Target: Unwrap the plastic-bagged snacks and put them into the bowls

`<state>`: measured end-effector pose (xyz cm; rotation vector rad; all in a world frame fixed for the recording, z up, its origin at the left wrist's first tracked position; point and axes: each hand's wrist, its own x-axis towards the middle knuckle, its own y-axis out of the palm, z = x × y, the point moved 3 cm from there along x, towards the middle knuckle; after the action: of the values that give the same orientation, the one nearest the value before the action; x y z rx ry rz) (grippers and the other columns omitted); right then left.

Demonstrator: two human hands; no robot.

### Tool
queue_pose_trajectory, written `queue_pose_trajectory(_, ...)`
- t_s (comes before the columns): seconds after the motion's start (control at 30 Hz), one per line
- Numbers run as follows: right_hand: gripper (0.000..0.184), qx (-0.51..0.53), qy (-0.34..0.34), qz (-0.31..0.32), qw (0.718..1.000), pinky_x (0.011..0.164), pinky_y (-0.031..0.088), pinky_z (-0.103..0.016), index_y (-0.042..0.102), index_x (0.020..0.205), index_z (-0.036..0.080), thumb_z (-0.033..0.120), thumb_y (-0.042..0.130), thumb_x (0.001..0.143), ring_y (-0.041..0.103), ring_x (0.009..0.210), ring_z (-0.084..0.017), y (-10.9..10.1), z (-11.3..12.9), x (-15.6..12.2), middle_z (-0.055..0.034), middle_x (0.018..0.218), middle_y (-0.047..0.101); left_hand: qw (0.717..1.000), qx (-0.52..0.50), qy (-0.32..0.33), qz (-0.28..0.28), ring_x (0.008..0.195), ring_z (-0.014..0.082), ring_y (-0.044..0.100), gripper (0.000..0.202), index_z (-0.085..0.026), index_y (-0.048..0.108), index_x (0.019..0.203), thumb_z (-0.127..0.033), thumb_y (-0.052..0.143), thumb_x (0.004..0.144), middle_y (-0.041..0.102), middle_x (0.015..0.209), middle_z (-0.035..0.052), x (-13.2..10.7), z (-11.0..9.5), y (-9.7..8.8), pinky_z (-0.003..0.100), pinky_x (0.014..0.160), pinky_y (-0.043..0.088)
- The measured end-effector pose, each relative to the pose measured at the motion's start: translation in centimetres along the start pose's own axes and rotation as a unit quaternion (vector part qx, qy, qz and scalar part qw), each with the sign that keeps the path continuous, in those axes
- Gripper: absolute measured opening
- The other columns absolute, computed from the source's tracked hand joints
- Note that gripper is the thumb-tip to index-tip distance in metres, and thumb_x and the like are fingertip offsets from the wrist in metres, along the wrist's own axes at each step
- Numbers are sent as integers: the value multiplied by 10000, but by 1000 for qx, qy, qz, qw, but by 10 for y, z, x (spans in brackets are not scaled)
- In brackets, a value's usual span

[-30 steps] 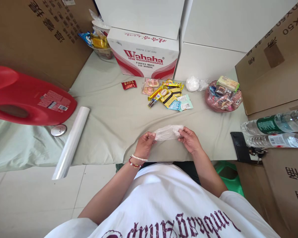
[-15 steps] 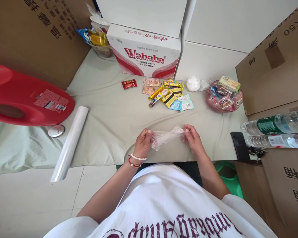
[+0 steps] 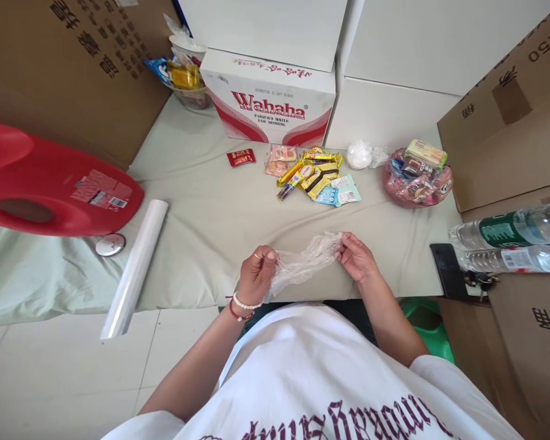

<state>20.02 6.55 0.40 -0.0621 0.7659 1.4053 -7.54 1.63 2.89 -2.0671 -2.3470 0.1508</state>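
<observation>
I hold a thin clear plastic bag stretched between both hands above the near edge of the cloth-covered table. My left hand, with bead bracelets at the wrist, pinches the bag's lower left end. My right hand pinches its upper right end. The bag is crumpled and slants up to the right. Beyond it lies a pile of small wrapped snacks, with one red packet apart to the left.
A roll of clear bags and a red jug lie at left, with a small metal disc. A filled bag of snacks, a Wahaha carton, water bottles, a phone and cardboard boxes surround the table.
My left hand has dropped toward me and pulled the bag's left end down. The bag went from a flat, level strip to a crumpled, slanted shape. My right hand stayed nearly in place.
</observation>
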Motion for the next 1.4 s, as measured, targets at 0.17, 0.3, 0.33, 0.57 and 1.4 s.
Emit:
queue_pose_trajectory(0.17,535,59,-22,-73,995,400,298,-179,559,802,231,410,991,543,406,532,-59,-11,-3,10,53,705,535,945,227,175,156,725,181,624,382,-260,729,852,-578,560,978,743,872,84,-14,-20,-5,314,710,478)
queue_pose_trajectory(0.3,562,9,-85,-116,990,523,476,-206,562,882,252,514,955,578,538,636,-90,-10,-1,11,45,795,569,845,353,246,316,870,199,692,313,-319,764,1172,-488,556,1010,758,1272,105,-27,-14,4,327,796,487)
queue_pose_trajectory(0.33,540,-31,-120,-134,983,568,508,-228,565,935,266,557,911,639,565,666,-101,-10,3,9,41,844,588,829,365,255,339,947,215,705,355,-334,730,1274,-494,545,1017,697,1406,111,-29,-11,6,341,837,498)
queue_pose_trajectory(0.57,469,-484,-212,-81,845,620,383,-296,550,766,245,663,534,980,483,612,-157,16,16,-32,18,624,535,848,348,211,339,1277,246,672,546,-309,452,1591,-326,379,1050,372,1703,101,-35,2,4,364,995,560)
queue_pose_trajectory(1.4,373,-350,-44,137,926,529,375,-268,612,841,240,532,815,730,481,549,-131,46,-16,-23,73,611,520,923,281,39,262,785,243,667,345,-214,737,1088,-389,768,791,703,783,37,20,2,56,369,817,493)
